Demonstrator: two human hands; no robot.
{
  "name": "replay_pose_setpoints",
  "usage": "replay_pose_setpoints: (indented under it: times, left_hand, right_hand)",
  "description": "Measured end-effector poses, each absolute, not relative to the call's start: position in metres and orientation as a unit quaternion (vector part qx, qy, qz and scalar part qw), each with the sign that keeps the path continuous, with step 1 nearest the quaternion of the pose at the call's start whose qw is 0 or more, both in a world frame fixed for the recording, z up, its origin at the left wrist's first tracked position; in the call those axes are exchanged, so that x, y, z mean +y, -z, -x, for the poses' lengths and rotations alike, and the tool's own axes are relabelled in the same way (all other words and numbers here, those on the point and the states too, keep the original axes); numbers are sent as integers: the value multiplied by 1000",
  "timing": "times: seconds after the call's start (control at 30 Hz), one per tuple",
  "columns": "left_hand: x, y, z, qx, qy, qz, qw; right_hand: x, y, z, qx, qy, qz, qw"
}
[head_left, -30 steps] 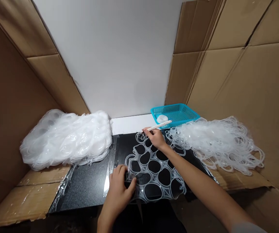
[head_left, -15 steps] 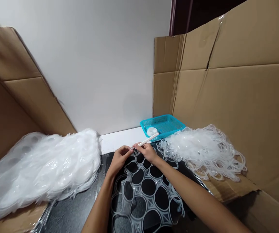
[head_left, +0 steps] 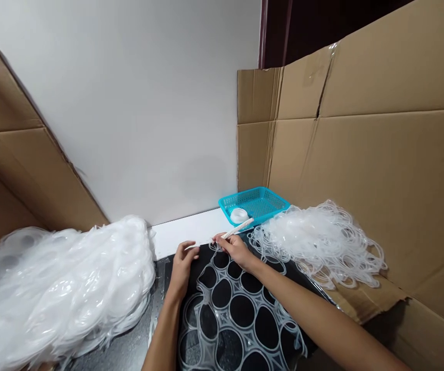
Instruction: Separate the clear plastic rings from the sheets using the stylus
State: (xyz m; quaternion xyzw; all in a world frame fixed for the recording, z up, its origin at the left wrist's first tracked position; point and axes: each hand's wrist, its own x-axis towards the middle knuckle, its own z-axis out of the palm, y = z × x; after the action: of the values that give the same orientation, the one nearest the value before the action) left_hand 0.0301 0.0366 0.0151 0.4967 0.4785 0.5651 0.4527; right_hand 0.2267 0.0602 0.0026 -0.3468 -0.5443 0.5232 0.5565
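My right hand (head_left: pixel 234 248) grips a slim white stick (head_left: pixel 237 228), which slants up to the right toward the basket. My left hand (head_left: pixel 183 260) is a short way to the left, fingers curved and apart, with nothing visible in it. Beneath both hands a translucent plastic sheet with large round holes (head_left: pixel 226 314) lies on a black surface (head_left: pixel 193 275). Its far end, with loose thin rings, reaches the fingertips of my right hand. What the stick's lower tip touches is hidden by the fingers.
A teal basket (head_left: pixel 278 207) holding a small white round bundle (head_left: pixel 239 215) stands at the back. To the right lies a heap of translucent rings (head_left: pixel 318 237); to the left, a thick pile of translucent sheets (head_left: pixel 86 283). Cardboard walls (head_left: pixel 380 170) rise on both sides.
My left hand has drawn away from my right hand, down and to the left, its fingers opening. The right hand keeps its hold on the white stick. The view has shifted slightly.
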Motion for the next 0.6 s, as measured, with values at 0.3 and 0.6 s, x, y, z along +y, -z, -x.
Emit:
replay_pose_setpoints:
  times: [0.3, 0.6]
  left_hand:
    - [27, -21, -55, 413, -483, -568, 523]
    - [24, -23, -43, 436, -551, -490, 516]
  right_hand:
    - [53, -7, -230, -563, -538, 336, 530]
    - [61, -6, -231, -510, -535, 368, 563]
